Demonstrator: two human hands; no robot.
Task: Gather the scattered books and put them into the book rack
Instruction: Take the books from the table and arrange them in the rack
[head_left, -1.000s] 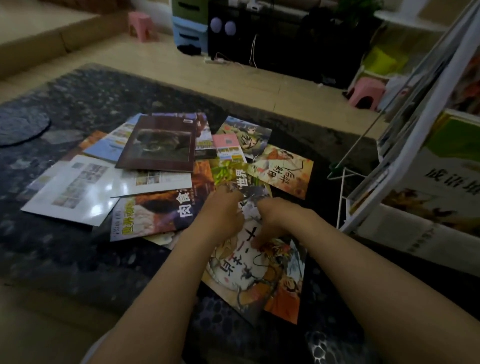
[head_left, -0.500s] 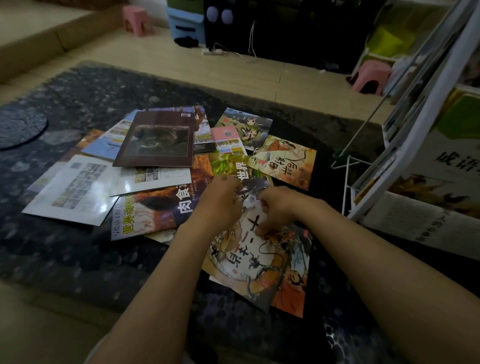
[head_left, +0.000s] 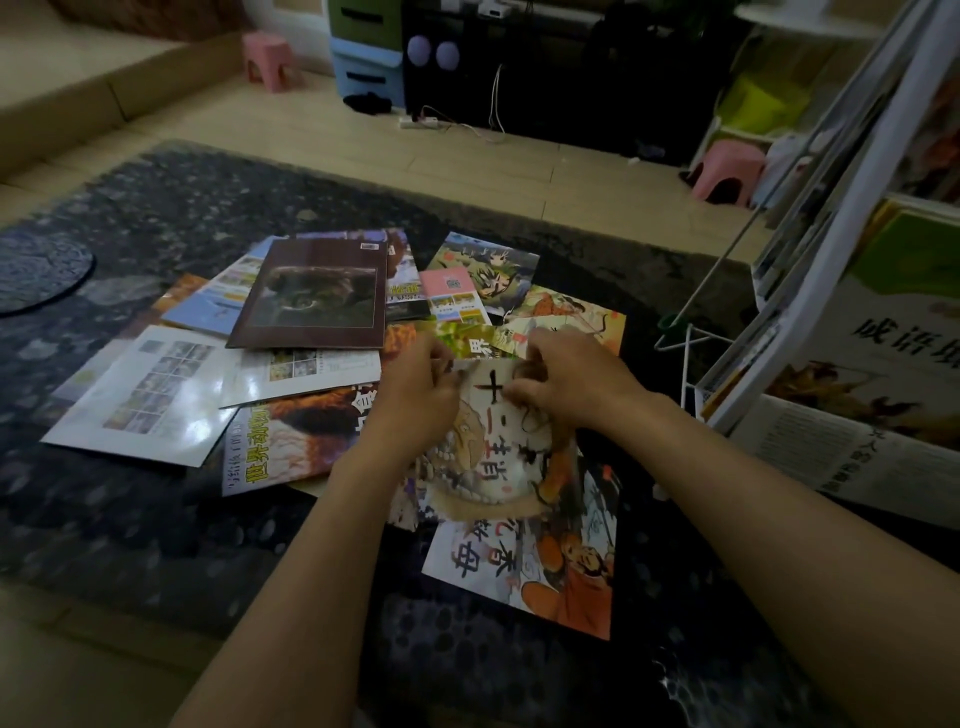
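Several thin picture books lie scattered on a dark rug (head_left: 156, 218). My left hand (head_left: 415, 395) and my right hand (head_left: 571, 384) both pinch the far edge of a pale zodiac book (head_left: 493, 462) with black brush characters, and that edge is raised off the pile. Under it lies an orange cartoon book (head_left: 550, 577). To the left are a brown book (head_left: 317, 296), a white glossy book (head_left: 145, 395) and an animal book (head_left: 280, 447). The white wire book rack (head_left: 691, 364) stands at the right with books leaning in it.
Behind the pile lie a small pink book (head_left: 452, 293) and an illustrated book (head_left: 488, 265). On the tiled floor beyond the rug stand a pink stool (head_left: 727, 176), another pink stool (head_left: 267, 57), blue drawers (head_left: 366, 67) and a power strip (head_left: 421, 123) by a dark cabinet.
Both hands have taken hold of the zodiac book's far edge and raised it. The orange cartoon book under it now shows more.
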